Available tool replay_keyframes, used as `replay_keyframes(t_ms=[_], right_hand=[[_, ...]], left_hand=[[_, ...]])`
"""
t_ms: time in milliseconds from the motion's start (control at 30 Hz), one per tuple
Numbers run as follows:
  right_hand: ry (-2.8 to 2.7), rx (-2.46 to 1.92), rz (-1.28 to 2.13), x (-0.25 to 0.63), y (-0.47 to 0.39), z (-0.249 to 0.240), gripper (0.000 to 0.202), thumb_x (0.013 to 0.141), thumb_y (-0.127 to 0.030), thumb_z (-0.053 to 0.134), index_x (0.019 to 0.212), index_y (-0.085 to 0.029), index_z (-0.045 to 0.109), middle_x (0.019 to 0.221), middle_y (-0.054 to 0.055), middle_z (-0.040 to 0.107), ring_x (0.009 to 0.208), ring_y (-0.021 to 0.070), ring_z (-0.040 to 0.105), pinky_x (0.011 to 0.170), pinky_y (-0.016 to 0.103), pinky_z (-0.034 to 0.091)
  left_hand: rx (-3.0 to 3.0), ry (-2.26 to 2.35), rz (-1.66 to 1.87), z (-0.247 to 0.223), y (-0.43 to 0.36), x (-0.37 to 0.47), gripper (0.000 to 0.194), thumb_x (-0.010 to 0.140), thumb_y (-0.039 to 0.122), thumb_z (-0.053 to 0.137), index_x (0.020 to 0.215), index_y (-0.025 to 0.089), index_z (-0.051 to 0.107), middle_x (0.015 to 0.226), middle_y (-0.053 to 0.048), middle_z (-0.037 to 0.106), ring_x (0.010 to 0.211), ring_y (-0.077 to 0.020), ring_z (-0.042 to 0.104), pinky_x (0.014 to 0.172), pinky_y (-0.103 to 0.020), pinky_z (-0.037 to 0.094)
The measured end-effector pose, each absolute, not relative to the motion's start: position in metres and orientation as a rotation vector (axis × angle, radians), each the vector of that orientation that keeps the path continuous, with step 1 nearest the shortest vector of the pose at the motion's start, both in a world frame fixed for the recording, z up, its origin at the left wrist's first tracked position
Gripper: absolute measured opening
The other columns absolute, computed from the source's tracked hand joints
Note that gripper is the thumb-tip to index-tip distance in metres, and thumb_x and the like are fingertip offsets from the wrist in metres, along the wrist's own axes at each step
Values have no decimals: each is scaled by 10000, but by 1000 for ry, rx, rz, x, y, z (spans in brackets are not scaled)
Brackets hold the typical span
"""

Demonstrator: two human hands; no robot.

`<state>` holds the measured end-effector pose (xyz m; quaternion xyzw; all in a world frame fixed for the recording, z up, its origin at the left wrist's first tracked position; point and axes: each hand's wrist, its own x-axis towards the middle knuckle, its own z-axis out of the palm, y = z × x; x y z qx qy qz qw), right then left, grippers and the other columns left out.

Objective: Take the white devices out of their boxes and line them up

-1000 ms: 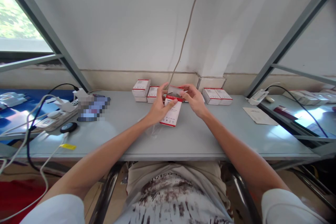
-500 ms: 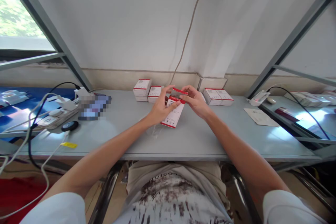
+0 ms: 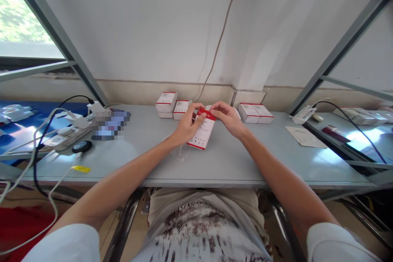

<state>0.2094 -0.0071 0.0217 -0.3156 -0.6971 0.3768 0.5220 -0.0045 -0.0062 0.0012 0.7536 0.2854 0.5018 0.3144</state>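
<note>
A white carton box (image 3: 202, 132) with red bands at its top and bottom ends is held between my two hands over the desk, its printed face toward me. My left hand (image 3: 188, 125) grips it from the left, thumb on the front near the red top band. At the upper right corner, my right hand (image 3: 229, 118) closes its thumb and fingers on the top edge. The top end looks closed, though fingers partly hide it. Under the left wrist lies a clear plastic wrapper (image 3: 183, 151).
White-and-red boxes stand by the wall, a stack (image 3: 166, 104) at left and a pair (image 3: 255, 113) at right. On the left are a phone (image 3: 111, 126), a power strip (image 3: 69, 137), a black round device (image 3: 82, 147) and cables. A paper sheet (image 3: 305, 136) lies on the right.
The box's red top flap, raised before, is now folded down. My right thumb has moved to the top edge, and my left thumb has shifted slightly on the front.
</note>
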Motion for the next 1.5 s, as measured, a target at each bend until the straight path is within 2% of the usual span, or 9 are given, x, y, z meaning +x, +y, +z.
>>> replay_keyframes(t_ms=[167, 267, 433, 567, 667, 833, 1067, 1300, 1500], right_hand=[[-1722, -728, 926, 209, -8, 23, 270, 984, -532, 712, 916, -270, 714, 957, 14, 692, 948, 208, 635, 925, 391, 542], [-1757, -767, 878, 205, -9, 20, 317, 1004, -593, 659, 1103, -298, 722, 1171, 42, 701, 1078, 234, 656, 970, 418, 567], [-1926, -881, 630, 198, -13, 10, 819, 886, -636, 802, 1563, -328, 461, 1516, 143, 511, 1125, 269, 651, 1000, 494, 578], [-2059, -915, 552, 194, -17, 4, 1093, 795, -649, 887, 1670, -360, 298, 1536, 157, 480, 1135, 299, 636, 1032, 574, 562], [-2078, -919, 526, 194, -16, 2, 1164, 782, -662, 895, 1700, -380, 236, 1550, 159, 478, 1128, 305, 640, 1028, 585, 563], [-2072, -959, 474, 198, -9, 1, 1071, 810, -690, 863, 1680, -398, 311, 1493, 142, 544, 1065, 307, 675, 983, 579, 589], [-1999, -907, 319, 205, -6, 6, 633, 1030, -649, 604, 1594, -386, 486, 1434, 121, 607, 1217, 329, 646, 1052, 537, 570], [-2049, -966, 286, 199, -11, 3, 898, 930, -693, 725, 1667, -343, 352, 1491, 172, 535, 1300, 386, 585, 1053, 581, 546], [-2018, -1047, 110, 212, -3, 5, 691, 999, -561, 641, 1616, -332, 430, 1466, 163, 572, 1216, 377, 610, 986, 548, 559]], left_hand=[[1925, 782, 1340, 2, -6, -3, 325, 1060, 581, 611, 1147, 270, 581, 1100, -31, 680, 785, -141, 627, 610, -260, 497], [1889, 828, 1433, 2, -1, -4, 346, 1065, 604, 594, 1119, 263, 566, 1138, -42, 672, 851, -153, 652, 663, -273, 535], [1758, 1006, 1850, 7, 8, -10, 357, 1084, 620, 552, 1145, 278, 469, 1238, -81, 624, 1130, -214, 655, 888, -357, 576], [1670, 990, 1993, 13, 11, -14, 413, 1074, 669, 533, 1133, 280, 405, 1344, -130, 579, 1340, -259, 576, 955, -400, 574], [1632, 1024, 1968, 11, 13, -15, 474, 1044, 724, 542, 1135, 279, 406, 1343, -137, 567, 1316, -277, 586, 959, -426, 581], [1643, 1058, 1881, 1, 21, -17, 505, 1018, 746, 578, 1168, 293, 412, 1306, -102, 575, 1153, -245, 662, 838, -378, 602], [1486, 985, 1718, -3, 32, -20, 573, 960, 670, 728, 1333, 297, 501, 1338, -101, 582, 993, -208, 719, 614, -279, 634], [1493, 927, 1699, -3, 25, -13, 557, 936, 622, 780, 1229, 251, 484, 1277, -96, 642, 1040, -216, 737, 730, -324, 689], [1723, 842, 1606, -4, 17, -8, 591, 957, 597, 761, 1362, 267, 484, 1483, -136, 538, 1045, -201, 724, 721, -317, 672]])
